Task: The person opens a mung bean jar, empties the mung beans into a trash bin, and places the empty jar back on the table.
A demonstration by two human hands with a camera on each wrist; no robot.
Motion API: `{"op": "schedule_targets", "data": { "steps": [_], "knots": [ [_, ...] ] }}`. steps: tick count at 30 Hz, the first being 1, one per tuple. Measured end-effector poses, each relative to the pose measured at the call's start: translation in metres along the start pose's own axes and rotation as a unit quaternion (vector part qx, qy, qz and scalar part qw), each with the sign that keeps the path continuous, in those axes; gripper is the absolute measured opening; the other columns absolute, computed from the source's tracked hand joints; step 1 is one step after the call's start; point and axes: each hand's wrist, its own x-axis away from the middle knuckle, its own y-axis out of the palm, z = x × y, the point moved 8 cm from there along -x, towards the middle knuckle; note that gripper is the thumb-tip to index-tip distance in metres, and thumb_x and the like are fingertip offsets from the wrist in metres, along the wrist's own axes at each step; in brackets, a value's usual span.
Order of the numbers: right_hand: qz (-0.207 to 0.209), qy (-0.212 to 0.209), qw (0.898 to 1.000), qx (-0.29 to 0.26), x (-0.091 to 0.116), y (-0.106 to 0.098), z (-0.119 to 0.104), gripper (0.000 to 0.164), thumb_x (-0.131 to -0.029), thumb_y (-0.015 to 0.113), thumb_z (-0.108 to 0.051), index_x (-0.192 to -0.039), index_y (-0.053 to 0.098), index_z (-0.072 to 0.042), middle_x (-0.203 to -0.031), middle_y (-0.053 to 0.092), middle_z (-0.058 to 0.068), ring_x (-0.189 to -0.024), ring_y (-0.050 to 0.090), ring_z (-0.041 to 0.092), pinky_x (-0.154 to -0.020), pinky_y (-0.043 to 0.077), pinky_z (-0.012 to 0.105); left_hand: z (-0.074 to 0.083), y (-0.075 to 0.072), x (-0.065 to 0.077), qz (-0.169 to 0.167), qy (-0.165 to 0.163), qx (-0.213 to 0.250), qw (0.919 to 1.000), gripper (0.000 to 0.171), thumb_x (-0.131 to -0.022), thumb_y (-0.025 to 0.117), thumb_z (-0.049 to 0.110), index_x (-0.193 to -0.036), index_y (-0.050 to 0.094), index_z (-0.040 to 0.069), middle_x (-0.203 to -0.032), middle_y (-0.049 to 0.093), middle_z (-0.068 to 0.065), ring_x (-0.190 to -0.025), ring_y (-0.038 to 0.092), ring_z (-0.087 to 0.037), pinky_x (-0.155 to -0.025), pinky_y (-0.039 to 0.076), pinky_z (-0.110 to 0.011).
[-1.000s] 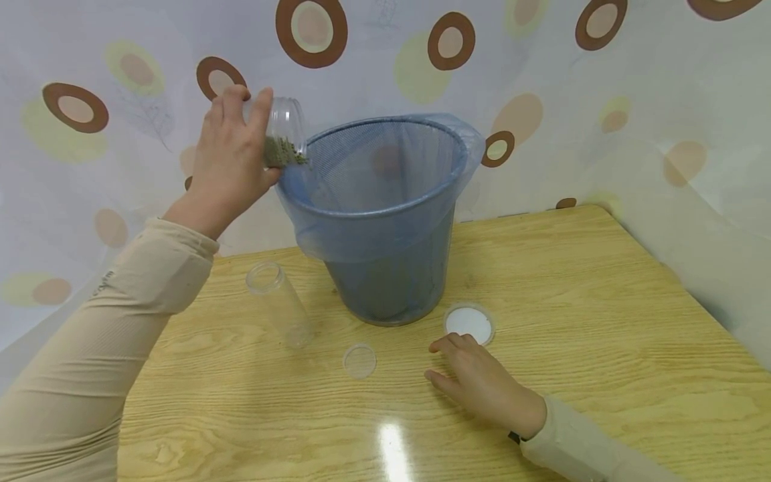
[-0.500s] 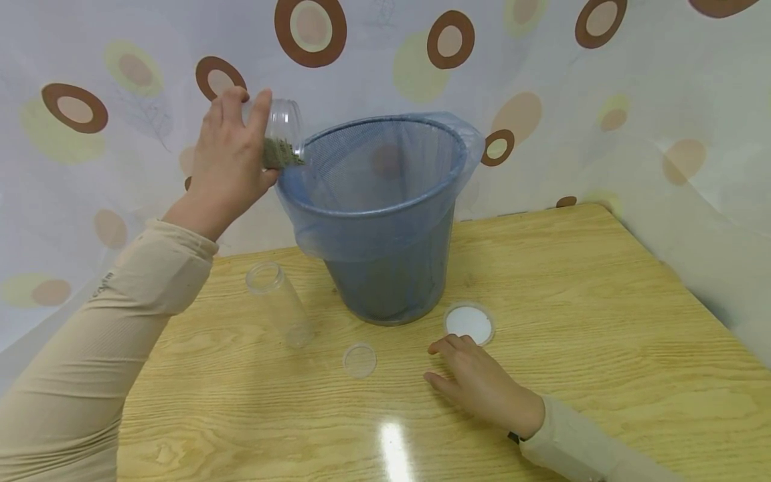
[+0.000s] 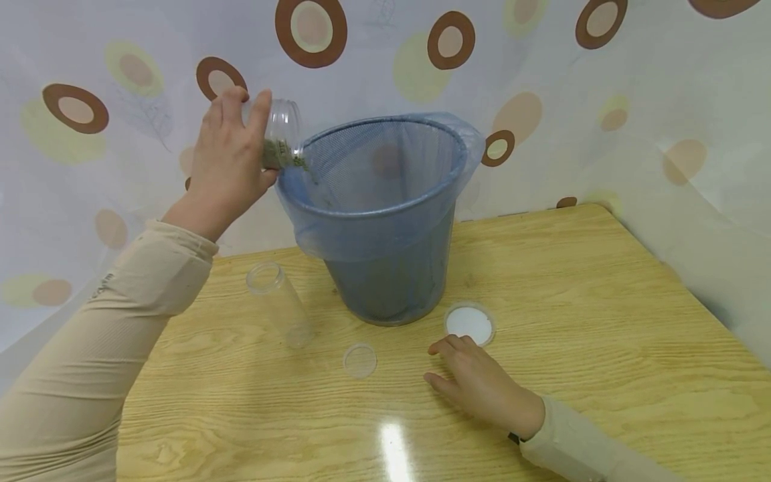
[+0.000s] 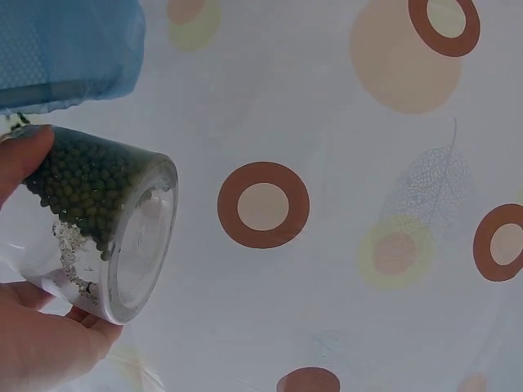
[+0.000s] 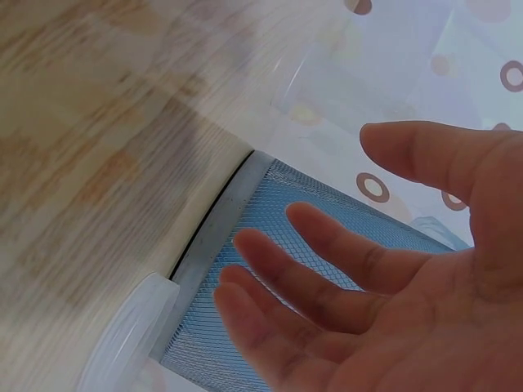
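Note:
My left hand point(image 3: 225, 157) grips a clear plastic jar point(image 3: 283, 120), tipped on its side at the left rim of a mesh bin point(image 3: 391, 288). Green mung beans point(image 4: 86, 175) lie along the jar's lower side, with pale bits among them in the left wrist view. A few beans drop from its mouth into the bin's blue liner bag point(image 3: 361, 234). My right hand point(image 3: 482, 385) is held low over the table, fingers loosely bent and holding nothing. Just beyond its fingertips lies a round lid with a white inside point(image 3: 468, 323), partly covered by the hand.
A tall clear jar point(image 3: 280, 304) without a lid stands left of the bin. In front of the bin lies a small clear disc point(image 3: 359, 361), perhaps a lid. The wooden table point(image 3: 560, 281) meets a wall point(image 3: 373, 67) covered in patterned sheeting.
Beans stream from the jar's mouth now, where half a second ago they sat just inside it. Both hands stay almost in place.

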Motion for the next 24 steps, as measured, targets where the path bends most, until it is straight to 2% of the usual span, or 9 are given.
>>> {"op": "schedule_targets", "data": {
  "steps": [24],
  "knots": [
    [-0.001,-0.002,1.000,0.003,0.0005,0.0023,-0.0007,0.031,-0.086,0.072,-0.017,-0.107,0.063,0.002,-0.106,0.062,0.010,-0.094,0.059,0.025,-0.079,0.051,0.039,-0.0009,0.0006,0.0019,0.004,0.006,-0.015,0.9999,0.091,-0.071,0.082,0.006,-0.145,0.028,-0.003,-0.134,0.030,-0.031,-0.126,0.032,-0.049,-0.110,0.024,-0.052]
  ]
}}
